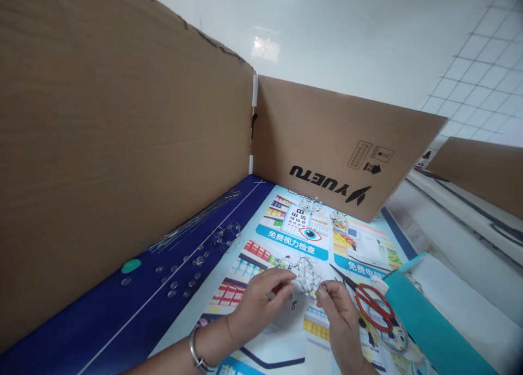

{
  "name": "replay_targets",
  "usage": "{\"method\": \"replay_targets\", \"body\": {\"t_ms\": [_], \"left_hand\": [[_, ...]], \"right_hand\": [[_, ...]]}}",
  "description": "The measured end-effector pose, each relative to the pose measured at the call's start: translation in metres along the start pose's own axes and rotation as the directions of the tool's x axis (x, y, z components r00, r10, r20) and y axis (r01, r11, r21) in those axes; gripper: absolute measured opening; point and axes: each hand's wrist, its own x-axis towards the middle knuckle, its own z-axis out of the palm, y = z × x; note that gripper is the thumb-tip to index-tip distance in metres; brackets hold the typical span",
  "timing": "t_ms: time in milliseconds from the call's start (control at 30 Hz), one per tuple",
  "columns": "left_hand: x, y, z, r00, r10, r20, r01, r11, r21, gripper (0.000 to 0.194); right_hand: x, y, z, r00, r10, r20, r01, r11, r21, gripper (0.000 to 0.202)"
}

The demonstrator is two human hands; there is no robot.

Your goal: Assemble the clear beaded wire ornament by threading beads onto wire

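A tangle of thin wire with clear beads (305, 272) lies on the printed sheet, just beyond both hands. My left hand (263, 298), with a silver bangle at the wrist, has its thumb and index finger curved towards each other at the tangle's near left side; whether anything lies between the tips is too small to tell. At the near right side, my right hand (337, 309) pinches a small dark loop of wire (324, 286) between thumb and index finger. A small dark twisted piece (293, 304) shows below the left fingertips.
Red-handled scissors (373, 307) lie right of my right hand, beside a teal box (437, 320). Clear discs (171, 285), a green piece (131, 265) and wires (196, 219) are at left. Cardboard walls (122, 129) stand left and behind. More beaded wire (310, 205) sits farther back.
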Motion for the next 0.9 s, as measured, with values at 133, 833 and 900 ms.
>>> {"method": "replay_targets", "body": {"t_ms": [133,833,900], "left_hand": [[0.001,0.002,-0.002,1.000,0.011,-0.007,-0.011,1.000,0.024,0.009],[0.004,-0.003,-0.004,0.912,-0.402,-0.082,0.343,0.856,-0.386,0.002],[0.005,-0.002,-0.004,0.901,-0.424,-0.097,0.355,0.846,-0.397,0.004]], "right_hand": [[0.004,0.004,0.000,0.999,0.008,-0.042,-0.006,0.998,0.060,0.018],[-0.008,-0.016,0.008,0.841,-0.480,0.252,0.534,0.811,-0.239,0.015],[-0.009,-0.015,0.009,0.807,-0.521,0.277,0.584,0.773,-0.246,0.018]]}}
